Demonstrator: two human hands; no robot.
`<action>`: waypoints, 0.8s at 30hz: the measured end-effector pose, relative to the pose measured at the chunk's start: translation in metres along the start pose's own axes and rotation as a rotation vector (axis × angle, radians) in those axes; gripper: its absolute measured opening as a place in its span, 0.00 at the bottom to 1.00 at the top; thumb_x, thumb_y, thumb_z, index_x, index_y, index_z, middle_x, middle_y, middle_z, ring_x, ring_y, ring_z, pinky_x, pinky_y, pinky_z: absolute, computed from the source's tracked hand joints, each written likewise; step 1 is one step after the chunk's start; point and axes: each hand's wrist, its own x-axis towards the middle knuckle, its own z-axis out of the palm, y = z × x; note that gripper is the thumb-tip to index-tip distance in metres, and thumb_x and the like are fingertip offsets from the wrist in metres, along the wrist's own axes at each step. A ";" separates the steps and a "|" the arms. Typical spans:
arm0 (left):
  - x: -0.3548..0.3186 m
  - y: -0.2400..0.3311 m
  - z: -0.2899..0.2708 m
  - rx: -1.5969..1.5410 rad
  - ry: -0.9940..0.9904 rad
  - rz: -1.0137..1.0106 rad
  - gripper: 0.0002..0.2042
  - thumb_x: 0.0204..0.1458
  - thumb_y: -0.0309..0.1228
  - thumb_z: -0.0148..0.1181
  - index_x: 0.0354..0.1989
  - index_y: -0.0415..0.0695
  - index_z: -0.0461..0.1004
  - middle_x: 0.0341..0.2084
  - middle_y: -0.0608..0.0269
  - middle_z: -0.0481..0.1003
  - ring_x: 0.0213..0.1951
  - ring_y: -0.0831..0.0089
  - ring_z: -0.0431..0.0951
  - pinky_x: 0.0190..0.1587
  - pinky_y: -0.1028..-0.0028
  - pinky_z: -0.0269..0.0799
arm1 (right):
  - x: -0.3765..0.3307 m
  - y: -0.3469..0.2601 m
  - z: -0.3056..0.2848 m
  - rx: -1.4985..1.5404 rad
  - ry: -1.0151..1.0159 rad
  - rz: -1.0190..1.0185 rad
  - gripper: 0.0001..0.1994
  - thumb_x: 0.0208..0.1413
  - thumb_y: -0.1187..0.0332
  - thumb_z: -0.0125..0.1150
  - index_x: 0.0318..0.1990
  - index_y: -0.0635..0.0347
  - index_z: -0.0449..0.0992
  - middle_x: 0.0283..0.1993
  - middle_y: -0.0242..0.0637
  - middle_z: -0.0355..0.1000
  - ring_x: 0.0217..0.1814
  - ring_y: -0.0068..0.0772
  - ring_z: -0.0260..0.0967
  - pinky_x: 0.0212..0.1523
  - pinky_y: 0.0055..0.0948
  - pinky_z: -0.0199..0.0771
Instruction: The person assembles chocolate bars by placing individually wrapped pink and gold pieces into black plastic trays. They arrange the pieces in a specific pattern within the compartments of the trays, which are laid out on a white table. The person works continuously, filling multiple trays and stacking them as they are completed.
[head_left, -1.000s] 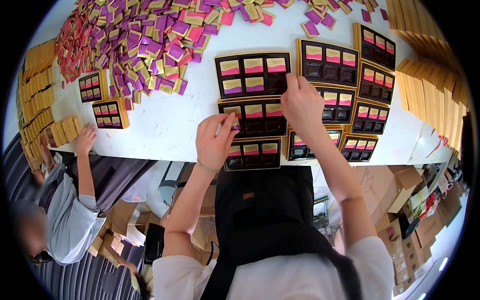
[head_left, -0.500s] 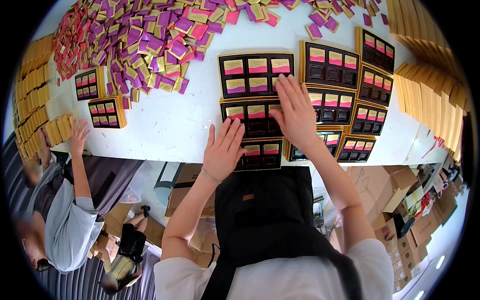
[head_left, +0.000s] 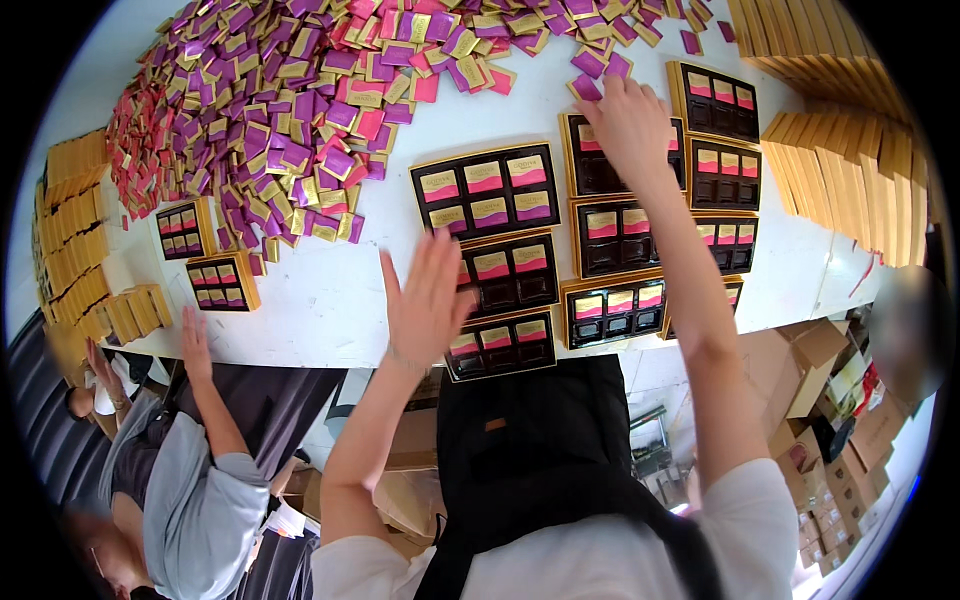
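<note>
A white table (head_left: 320, 305) spans the view, and across its far left spreads a heap of wrapped pieces (head_left: 270, 130) in purple, pink and gold. At the lower left, a co-worker in grey (head_left: 200, 525) stands by the table edge. Upright gold boxes (head_left: 850, 185) are packed in rows at the right. In front of the person, shallow black-lined boxes (head_left: 612, 245) lie in three columns, most showing pink-and-gold pieces along the upper row and dark slots below. The filled box (head_left: 484, 190) heads the left column, three pink-and-gold pieces above purple-and-gold ones. The left hand (head_left: 428, 300) is flat and released, fingers spread, over the left side of that column, fingertips by the filled box's lower left corner. The right hand (head_left: 628, 125) reaches over the middle column's far box, fingertips beside loose purple pieces (head_left: 590, 63); whether it grasps one, I cannot tell.
</note>
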 end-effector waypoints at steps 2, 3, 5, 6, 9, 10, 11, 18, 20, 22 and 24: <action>0.064 -0.014 -0.008 0.054 0.220 0.014 0.22 0.53 0.29 0.60 0.58 0.42 0.67 0.59 0.53 0.67 0.58 0.57 0.70 0.60 0.57 0.59 | 0.023 0.001 0.010 0.087 -0.127 0.040 0.14 0.50 0.62 0.66 0.35 0.65 0.73 0.37 0.45 0.74 0.39 0.47 0.74 0.38 0.41 0.75; 0.092 -0.027 -0.001 -0.037 0.371 0.015 0.18 0.51 0.30 0.62 0.51 0.41 0.72 0.51 0.56 0.73 0.46 0.59 0.77 0.49 0.64 0.70 | 0.032 -0.003 0.013 0.129 -0.186 0.050 0.15 0.51 0.61 0.65 0.34 0.66 0.73 0.38 0.47 0.74 0.40 0.48 0.74 0.39 0.41 0.75; 0.151 -0.043 0.010 -0.194 0.406 -0.197 0.17 0.47 0.31 0.66 0.46 0.40 0.74 0.43 0.56 0.76 0.39 0.58 0.78 0.42 0.65 0.73 | 0.038 -0.006 0.020 0.062 -0.187 -0.045 0.11 0.49 0.66 0.65 0.34 0.65 0.74 0.38 0.47 0.74 0.40 0.49 0.76 0.38 0.39 0.78; 0.178 -0.047 0.015 -0.169 0.425 -0.260 0.18 0.45 0.32 0.68 0.46 0.42 0.74 0.40 0.55 0.75 0.39 0.58 0.78 0.42 0.64 0.73 | 0.040 -0.009 0.022 0.033 -0.189 -0.101 0.09 0.48 0.69 0.65 0.33 0.64 0.74 0.38 0.47 0.74 0.40 0.50 0.76 0.38 0.39 0.79; 0.216 -0.040 0.025 -0.038 0.374 -0.322 0.19 0.42 0.33 0.70 0.45 0.47 0.75 0.37 0.54 0.75 0.38 0.59 0.77 0.40 0.62 0.73 | 0.035 -0.014 0.023 0.072 -0.115 -0.210 0.11 0.47 0.73 0.63 0.39 0.65 0.76 0.39 0.50 0.75 0.39 0.50 0.76 0.38 0.39 0.79; 0.221 -0.038 0.028 0.013 0.334 -0.320 0.19 0.41 0.33 0.71 0.44 0.49 0.75 0.37 0.53 0.75 0.38 0.59 0.77 0.39 0.62 0.73 | 0.034 -0.011 0.021 0.263 -0.124 -0.160 0.12 0.49 0.73 0.62 0.42 0.64 0.76 0.39 0.49 0.76 0.39 0.47 0.77 0.38 0.37 0.78; 0.224 -0.038 0.029 -0.005 0.335 -0.336 0.19 0.41 0.33 0.71 0.44 0.50 0.75 0.37 0.54 0.75 0.38 0.59 0.77 0.39 0.62 0.73 | 0.034 -0.006 0.016 0.454 -0.131 -0.110 0.13 0.50 0.74 0.61 0.45 0.63 0.75 0.38 0.48 0.77 0.38 0.44 0.77 0.37 0.35 0.78; 0.197 -0.058 0.011 -0.274 0.438 -0.377 0.13 0.42 0.32 0.70 0.36 0.45 0.76 0.30 0.60 0.76 0.33 0.63 0.79 0.35 0.66 0.73 | 0.001 -0.006 -0.021 1.400 -0.465 0.115 0.16 0.58 0.73 0.57 0.55 0.55 0.73 0.31 0.29 0.76 0.32 0.14 0.72 0.34 0.15 0.72; 0.159 -0.041 0.000 -0.540 0.522 -0.424 0.12 0.44 0.31 0.70 0.35 0.43 0.75 0.27 0.63 0.77 0.31 0.70 0.78 0.33 0.71 0.72 | -0.020 -0.008 -0.031 1.365 -0.420 0.091 0.13 0.58 0.72 0.57 0.51 0.60 0.75 0.33 0.32 0.76 0.35 0.18 0.72 0.37 0.19 0.72; 0.102 -0.030 -0.001 -0.779 0.530 -0.440 0.12 0.46 0.29 0.69 0.37 0.39 0.75 0.27 0.67 0.77 0.28 0.80 0.74 0.31 0.79 0.69 | -0.059 -0.022 -0.034 1.279 -0.310 0.045 0.11 0.58 0.71 0.58 0.48 0.58 0.77 0.33 0.30 0.75 0.35 0.21 0.71 0.38 0.23 0.72; 0.040 0.001 -0.008 -0.825 0.436 -0.621 0.11 0.47 0.26 0.68 0.38 0.38 0.75 0.26 0.70 0.76 0.28 0.84 0.71 0.31 0.82 0.68 | -0.099 -0.033 -0.036 0.988 -0.266 -0.200 0.11 0.53 0.72 0.61 0.45 0.52 0.79 0.35 0.38 0.72 0.36 0.38 0.71 0.38 0.32 0.73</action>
